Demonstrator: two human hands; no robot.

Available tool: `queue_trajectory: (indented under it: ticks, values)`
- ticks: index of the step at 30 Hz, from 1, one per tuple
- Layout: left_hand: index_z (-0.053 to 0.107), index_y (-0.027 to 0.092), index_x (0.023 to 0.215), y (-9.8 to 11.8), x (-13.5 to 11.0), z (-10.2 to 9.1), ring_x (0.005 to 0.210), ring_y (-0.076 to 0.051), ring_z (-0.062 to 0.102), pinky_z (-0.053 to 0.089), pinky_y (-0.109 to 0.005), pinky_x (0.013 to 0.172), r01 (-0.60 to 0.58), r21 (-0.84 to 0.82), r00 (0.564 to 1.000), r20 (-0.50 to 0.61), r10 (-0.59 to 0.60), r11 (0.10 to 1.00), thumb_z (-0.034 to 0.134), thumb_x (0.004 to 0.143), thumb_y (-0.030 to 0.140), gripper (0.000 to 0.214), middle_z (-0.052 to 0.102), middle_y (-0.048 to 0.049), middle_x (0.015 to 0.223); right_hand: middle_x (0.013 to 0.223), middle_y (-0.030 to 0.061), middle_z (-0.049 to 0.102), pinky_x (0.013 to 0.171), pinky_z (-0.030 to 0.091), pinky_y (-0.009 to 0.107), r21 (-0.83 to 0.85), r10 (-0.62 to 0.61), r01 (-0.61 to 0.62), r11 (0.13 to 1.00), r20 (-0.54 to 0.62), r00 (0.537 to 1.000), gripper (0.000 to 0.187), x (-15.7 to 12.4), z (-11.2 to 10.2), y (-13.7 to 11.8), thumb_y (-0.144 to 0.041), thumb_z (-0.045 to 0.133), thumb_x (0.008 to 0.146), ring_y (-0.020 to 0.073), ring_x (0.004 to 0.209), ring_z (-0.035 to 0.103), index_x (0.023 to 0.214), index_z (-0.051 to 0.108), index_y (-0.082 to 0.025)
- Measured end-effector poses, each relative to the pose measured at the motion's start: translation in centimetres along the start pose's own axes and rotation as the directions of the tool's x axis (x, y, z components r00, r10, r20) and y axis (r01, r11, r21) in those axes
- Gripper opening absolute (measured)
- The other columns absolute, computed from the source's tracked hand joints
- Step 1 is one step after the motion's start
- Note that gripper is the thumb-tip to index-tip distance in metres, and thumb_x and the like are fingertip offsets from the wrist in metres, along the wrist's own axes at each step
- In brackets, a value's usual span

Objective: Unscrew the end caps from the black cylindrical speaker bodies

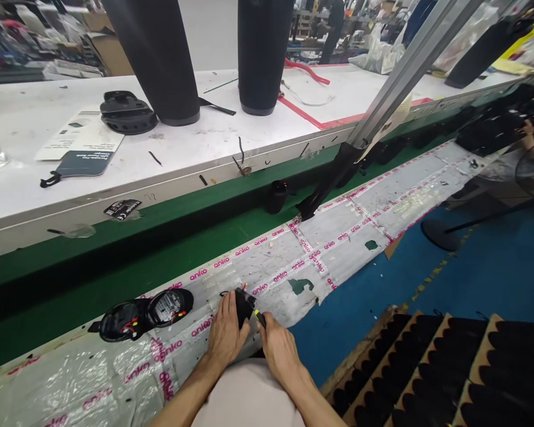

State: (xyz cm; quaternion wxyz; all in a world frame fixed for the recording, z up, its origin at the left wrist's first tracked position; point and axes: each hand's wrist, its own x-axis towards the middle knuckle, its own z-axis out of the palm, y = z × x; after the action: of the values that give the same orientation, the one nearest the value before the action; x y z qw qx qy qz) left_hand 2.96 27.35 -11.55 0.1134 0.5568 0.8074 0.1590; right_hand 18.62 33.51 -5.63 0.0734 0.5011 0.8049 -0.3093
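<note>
My left hand [226, 326] is closed around a dark piece [244, 309], which looks like a small black housing, and steadies it on the plastic-covered bench [267, 249]. The fingers hide part of its shape. My right hand [279, 347] grips a small hand tool with a black and yellow-green handle [260, 318]. The tool points at the right side of the black piece, and its tip is too small to make out. Left of my hands lie two round black shells, a nearer one [122, 320] and another [169, 307], both with electronics and coloured wires showing inside.
Behind the bench runs a green conveyor belt [160, 243] carrying a black cylinder [276, 197]. Tall dark cylinders [264, 53] stand on the white shelf [204, 139]. A metal post [409, 71] slants at right. Trays of black parts [458, 356] sit below right.
</note>
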Motion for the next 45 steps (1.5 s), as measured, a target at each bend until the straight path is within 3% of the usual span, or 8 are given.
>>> queue_trajectory:
  ticks: [3,9,30,45]
  values:
    - [0.027,0.012,0.152,0.3,0.3,-0.4,0.140,-0.036,0.044,0.047,-0.051,0.109,0.013,0.036,1.000,0.008,-0.013,0.999,0.061,0.086,0.038,0.079,0.047,-0.0208,0.149,0.097,0.0070,0.076,0.065,0.045,0.028,-0.022,-0.020,0.020,1.000,0.004,1.000,0.025,0.0,-0.2,-0.1,-0.029,0.037,0.107,0.0235,0.086,0.075,0.120,0.056,-0.021]
    - [0.028,0.010,0.151,1.0,0.5,-1.1,0.136,-0.033,0.047,0.050,-0.045,0.104,0.035,0.070,0.998,0.057,-0.039,0.997,0.065,0.081,0.033,0.082,0.049,-0.0191,0.146,0.097,0.0058,0.076,0.064,0.044,0.027,-0.078,-0.034,0.034,0.996,-0.001,0.999,0.025,0.4,-0.3,-0.1,-0.030,0.038,0.107,0.0221,0.084,0.074,0.123,0.055,-0.022]
    - [0.027,0.009,0.151,1.3,0.7,-1.5,0.139,-0.033,0.044,0.048,-0.046,0.108,0.065,0.042,0.987,0.142,-0.070,0.997,0.063,0.081,0.030,0.082,0.046,-0.0195,0.150,0.099,0.0049,0.074,0.059,0.043,0.027,-0.175,-0.065,0.065,0.982,0.005,0.998,0.023,0.5,-0.5,0.3,-0.027,0.040,0.106,0.0208,0.080,0.074,0.124,0.054,-0.023]
    - [0.028,0.011,0.152,1.2,0.6,-1.2,0.138,-0.034,0.046,0.047,-0.047,0.107,0.049,0.049,0.992,0.114,-0.054,0.998,0.063,0.082,0.035,0.081,0.048,-0.0202,0.149,0.098,0.0050,0.074,0.059,0.044,0.027,-0.182,-0.054,0.053,0.982,0.000,0.999,0.023,0.3,-0.8,0.0,-0.027,0.042,0.106,0.0207,0.079,0.075,0.123,0.055,-0.023]
